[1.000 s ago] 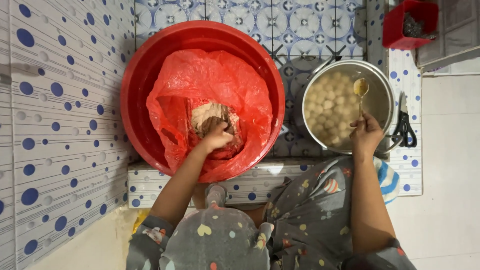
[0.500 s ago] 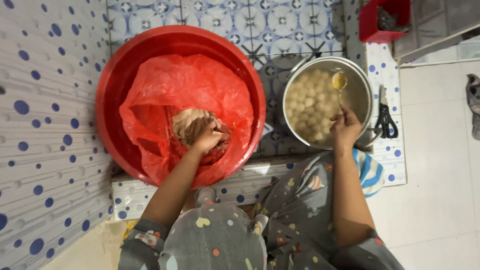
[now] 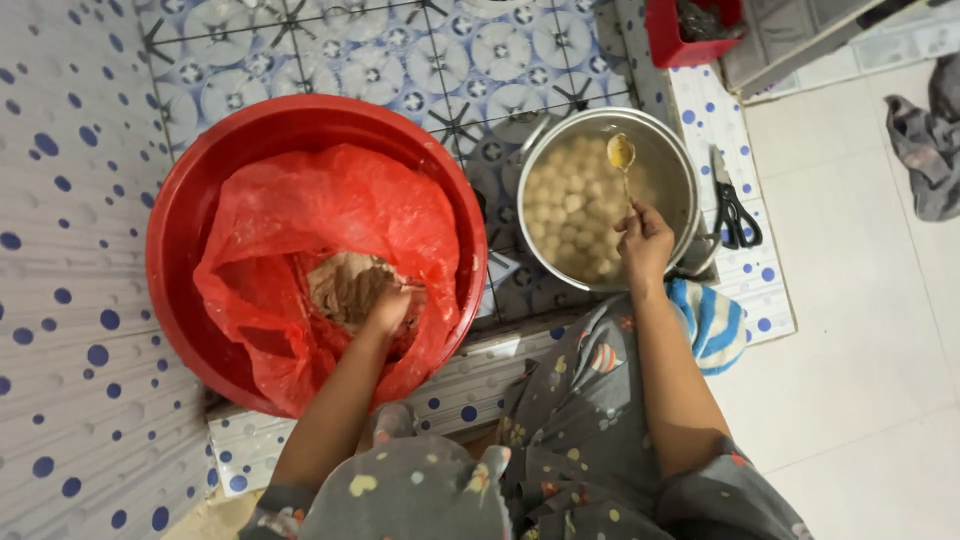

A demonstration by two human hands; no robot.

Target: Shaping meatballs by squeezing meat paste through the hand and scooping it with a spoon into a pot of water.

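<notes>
A big red basin (image 3: 180,230) sits on the tiled floor, lined with a red plastic bag (image 3: 300,210). Inside the bag lies a brownish paste (image 3: 340,285). My left hand (image 3: 388,308) is pressed into that paste, fingers curled in it. To the right stands a metal pot (image 3: 680,170) of water with several pale round balls (image 3: 565,215) floating in it. My right hand (image 3: 645,240) holds a metal spoon (image 3: 622,160) over the pot, its bowl carrying a lump of paste.
Black-handled scissors (image 3: 733,208) lie right of the pot on the dotted tiles. A red box (image 3: 690,35) stands at the top. A striped cloth (image 3: 712,322) rests by my knee, a grey rag (image 3: 925,140) on the white floor at far right.
The view has drifted, so basin and pot sit differently in frame. My left hand stays in the paste and my right hand keeps the spoon over the pot.
</notes>
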